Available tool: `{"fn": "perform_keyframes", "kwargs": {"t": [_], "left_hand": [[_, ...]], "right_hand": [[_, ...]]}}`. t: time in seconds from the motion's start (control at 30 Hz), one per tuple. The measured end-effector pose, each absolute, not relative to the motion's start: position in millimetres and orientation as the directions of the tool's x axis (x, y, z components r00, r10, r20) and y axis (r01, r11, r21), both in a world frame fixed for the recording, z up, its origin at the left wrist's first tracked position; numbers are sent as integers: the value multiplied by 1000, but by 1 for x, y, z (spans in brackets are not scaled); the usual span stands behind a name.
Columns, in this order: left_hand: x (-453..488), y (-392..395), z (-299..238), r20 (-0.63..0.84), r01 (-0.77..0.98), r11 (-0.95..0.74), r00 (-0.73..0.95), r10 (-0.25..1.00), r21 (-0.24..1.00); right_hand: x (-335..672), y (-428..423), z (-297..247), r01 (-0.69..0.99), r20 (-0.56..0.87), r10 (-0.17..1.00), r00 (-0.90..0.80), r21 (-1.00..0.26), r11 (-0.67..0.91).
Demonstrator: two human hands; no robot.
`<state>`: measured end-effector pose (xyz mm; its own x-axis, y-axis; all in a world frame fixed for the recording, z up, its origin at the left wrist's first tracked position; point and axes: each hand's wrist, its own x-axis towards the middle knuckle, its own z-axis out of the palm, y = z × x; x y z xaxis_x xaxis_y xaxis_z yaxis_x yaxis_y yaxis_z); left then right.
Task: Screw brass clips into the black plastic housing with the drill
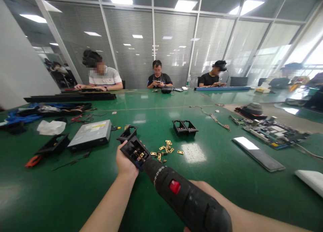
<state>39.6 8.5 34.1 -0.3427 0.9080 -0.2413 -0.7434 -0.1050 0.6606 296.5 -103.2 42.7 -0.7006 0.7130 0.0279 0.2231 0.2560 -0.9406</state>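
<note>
My left hand (125,164) is closed around a black plastic socket housing (135,152) with brass contacts inside, held tilted above the green table (202,178). A black electric screwdriver (186,200) with a red switch points its tip into that housing. My right hand is hidden behind the screwdriver's body; only the forearm (252,218) shows. Several loose brass contact pieces (166,147) lie on the table just beyond the housing. Another black housing (127,133) lies behind it, and a pair of joined black housings (184,127) sits further right.
A grey optical drive (91,134), white cloth (51,127), black bracket (52,144) and orange-handled tool (33,160) lie at left. A circuit board (274,131), black strip (257,153) and braided cable (214,117) lie at right. Several people sit at the far edge.
</note>
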Motion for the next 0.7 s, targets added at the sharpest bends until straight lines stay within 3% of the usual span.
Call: {"fn": "perform_keyframes", "kwargs": {"t": [0.4,0.7], "left_hand": [[41,9,31,-219,-738,-104,-327,920,667],[41,8,32,-231,-746,-88,-313,921,660]], "right_hand": [[310,-108,24,278,-29,779,-626,-942,189],[301,-109,35,252,-103,734,-671,-963,96]]}}
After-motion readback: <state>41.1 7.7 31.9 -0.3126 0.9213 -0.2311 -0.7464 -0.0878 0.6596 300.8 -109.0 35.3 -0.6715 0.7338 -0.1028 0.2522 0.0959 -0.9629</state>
